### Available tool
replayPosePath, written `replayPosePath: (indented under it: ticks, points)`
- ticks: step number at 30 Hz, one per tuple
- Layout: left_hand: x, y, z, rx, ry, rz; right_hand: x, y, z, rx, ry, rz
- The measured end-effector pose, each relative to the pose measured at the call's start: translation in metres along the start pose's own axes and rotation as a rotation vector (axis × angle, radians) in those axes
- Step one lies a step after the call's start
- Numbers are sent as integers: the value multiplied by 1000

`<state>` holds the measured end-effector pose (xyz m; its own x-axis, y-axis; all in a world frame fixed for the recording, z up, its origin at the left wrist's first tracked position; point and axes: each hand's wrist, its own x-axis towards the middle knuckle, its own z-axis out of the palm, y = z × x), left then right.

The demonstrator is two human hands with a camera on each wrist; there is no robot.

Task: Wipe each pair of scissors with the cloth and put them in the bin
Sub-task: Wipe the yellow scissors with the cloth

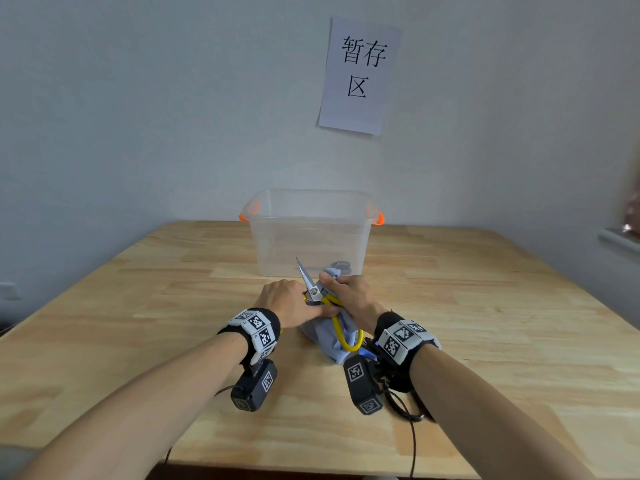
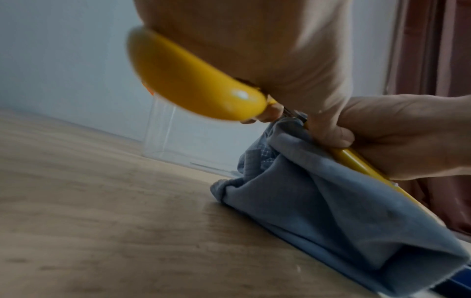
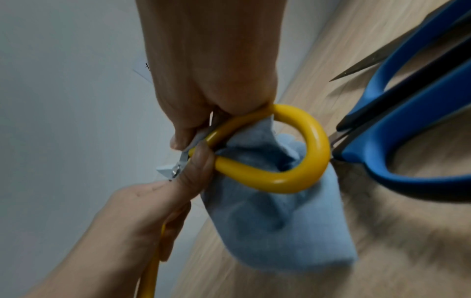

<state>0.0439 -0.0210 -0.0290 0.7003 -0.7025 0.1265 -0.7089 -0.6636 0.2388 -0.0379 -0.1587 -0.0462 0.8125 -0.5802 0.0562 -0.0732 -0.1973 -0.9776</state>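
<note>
The yellow-handled scissors [image 1: 313, 291] stand above the table centre with the steel blade tip pointing up and away. My left hand [image 1: 289, 301] grips them by one handle [image 2: 193, 90], thumb near the pivot. My right hand [image 1: 348, 292] pinches the blue cloth [image 1: 329, 337] against the scissors near the pivot. In the right wrist view the cloth [image 3: 275, 221] hangs through the other yellow loop [image 3: 300, 161] down to the table. The clear bin [image 1: 308, 202] with orange handles stands just behind the hands; a dark scissor handle [image 1: 341, 265] shows inside it.
A large pair of blue-handled scissors [image 3: 407, 121] lies on the wooden table [image 1: 138, 341] under my right wrist. A paper sign [image 1: 360, 76] hangs on the wall behind the bin. Bare tabletop spreads to the left and right of my hands.
</note>
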Motion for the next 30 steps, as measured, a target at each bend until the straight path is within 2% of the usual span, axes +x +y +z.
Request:
replayPosePath:
  ticks: [3, 5, 12, 21, 23, 26, 30]
  points:
    - [1, 1, 1, -5, -8, -11, 2, -1, -5, -19, -155, 78]
    - [3, 1, 2, 7, -10, -7, 3, 0, -6, 3, -188, 113]
    - [4, 3, -1, 104, 39, 83, -1, 3, -3, 35, 0, -46]
    - [0, 1, 2, 74, 11, 31, 9, 7, 3, 103, 137, -23]
    - [1, 2, 2, 50, 4, 14, 7, 5, 2, 42, 99, 3]
    - [4, 0, 1, 34, 2, 4, 1, 1, 1, -105, -35, 52]
    - [3, -1, 1, 84, 2, 47, -1, 0, -6, -68, -116, 89]
